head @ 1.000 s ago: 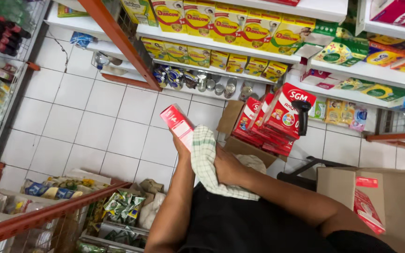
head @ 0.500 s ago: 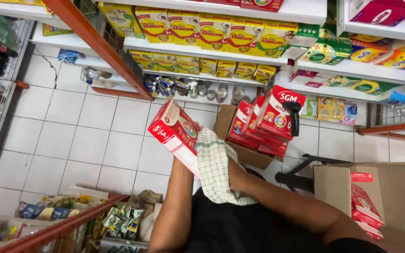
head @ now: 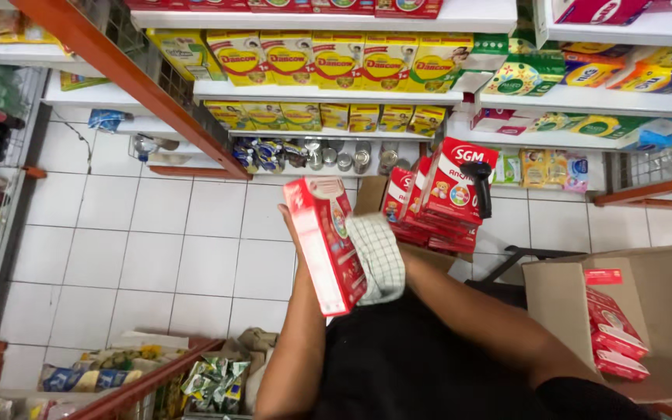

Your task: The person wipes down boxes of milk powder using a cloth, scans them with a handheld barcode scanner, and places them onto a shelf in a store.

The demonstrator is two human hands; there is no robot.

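At the bottom left, a low display bin with an orange metal rail [head: 141, 385] holds small green and yellow snack sachets [head: 211, 377]. Above the middle, the white shelf [head: 336, 97] carries a row of yellow cardboard milk boxes [head: 336, 58], and the shelf below it has smaller yellow boxes and small metal cans [head: 336, 155]. Right of centre, an open brown carton on the floor [head: 371, 194] has tall red cardboard milk boxes [head: 449, 190] standing on it, with a black handheld scanner [head: 480, 187] leaning on them. At the far right, a bigger open brown cardboard box [head: 663, 311] contains flat red packets [head: 612, 334] stacked at its left wall.

The left hand [head: 293, 222] holds a flat red rectangular cardboard box [head: 324, 241] from behind, in the air over the floor in front of the person's chest; its fingers are mostly hidden by the box, so I cannot tell how they are placed. The right hand is covered by a white checked cloth [head: 379, 257] just beside the box, and its state I cannot tell.

Compared with half a second ago, the red box is now turned more upright and shows its narrow edge, and the cloth lies higher beside it.

The floor [head: 149, 241] is of white square tiles, between shop shelves.
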